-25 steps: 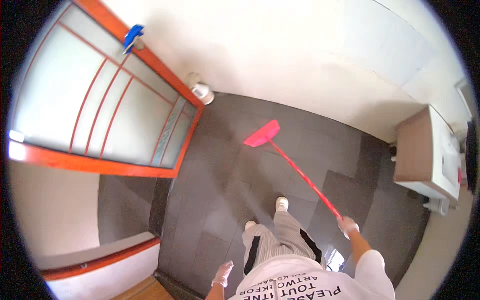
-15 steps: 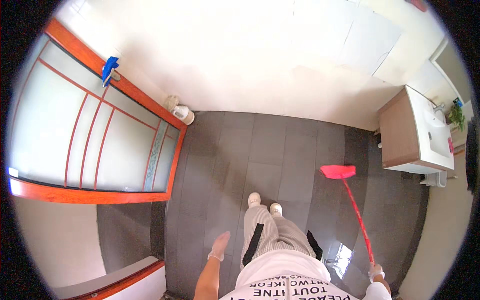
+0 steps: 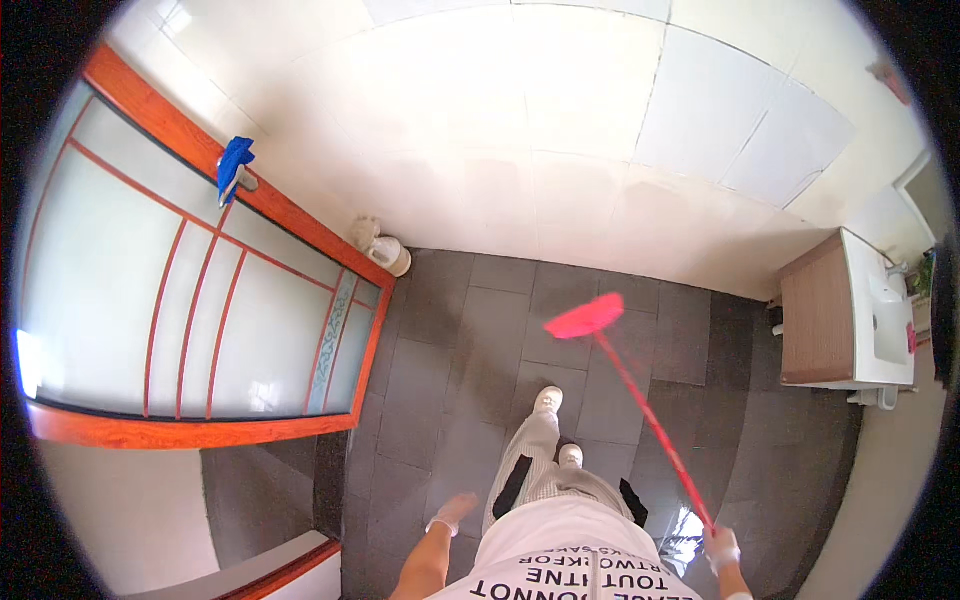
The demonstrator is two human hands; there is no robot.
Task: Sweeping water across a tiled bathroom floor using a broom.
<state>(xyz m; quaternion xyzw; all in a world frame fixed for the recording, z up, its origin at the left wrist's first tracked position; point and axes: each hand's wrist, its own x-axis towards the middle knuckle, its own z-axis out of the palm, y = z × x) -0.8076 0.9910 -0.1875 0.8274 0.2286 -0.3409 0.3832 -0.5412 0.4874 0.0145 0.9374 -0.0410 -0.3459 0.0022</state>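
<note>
My right hand [image 3: 721, 548], in a thin see-through glove, is closed round the upper end of a long red broom handle [image 3: 655, 425]. From there the handle slants forward and left to a wide pink broom head [image 3: 586, 317], over the grey tiles ahead of my feet. Hanging low beside my left hip, my left hand [image 3: 455, 511] wears a similar glove, holds nothing and has its fingers loosely stretched.
At the left stands an orange-framed glass door [image 3: 364, 375] with a blue cloth [image 3: 235, 170] over its handle. A white container [image 3: 391, 257] sits behind it by the wall. A washbasin cabinet [image 3: 818, 315] juts out at the right. Dark floor tiles [image 3: 480, 340] lie between.
The broom head has swung left, from near the basin cabinet to ahead of my feet. My right hand has shifted slightly left with the handle. One foot has stepped forward, and the view has shifted.
</note>
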